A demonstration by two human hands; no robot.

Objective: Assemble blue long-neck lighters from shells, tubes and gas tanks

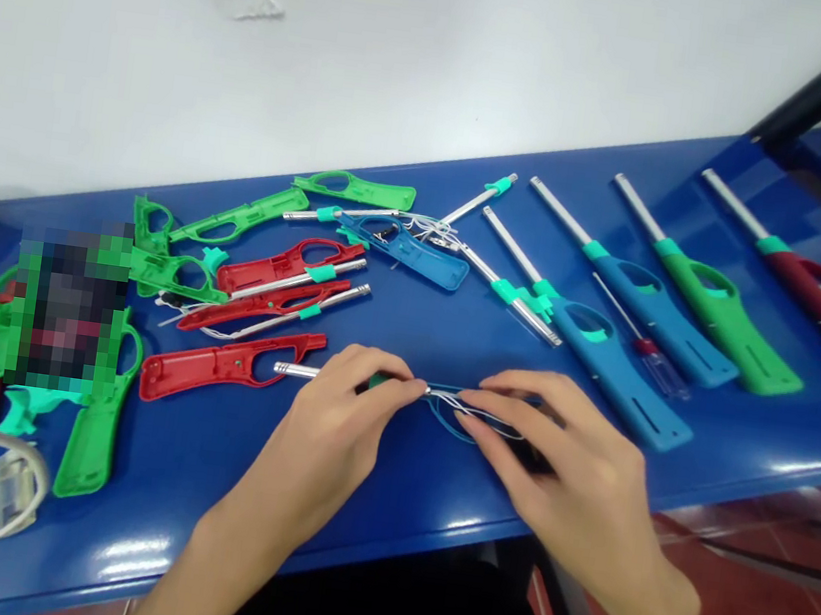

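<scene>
Slim silver metal tube [294, 370] lies crosswise in the left hand [344, 410], thumb and fingers closed on it, its tip poking out on the hand's outer side. Thin white wires [448, 399] bridge the gap to the right hand [578, 471], whose fingertips draw close around them; cannot tell whether they pinch. Curved blue plastic edge [451, 428] sits between the hands, mostly hidden by the right fingers. Tube's middle covered by left fingers; wire ends lost under the right palm. Red plastic half-shell [202, 367] rests just left of the tube's tip.
</scene>
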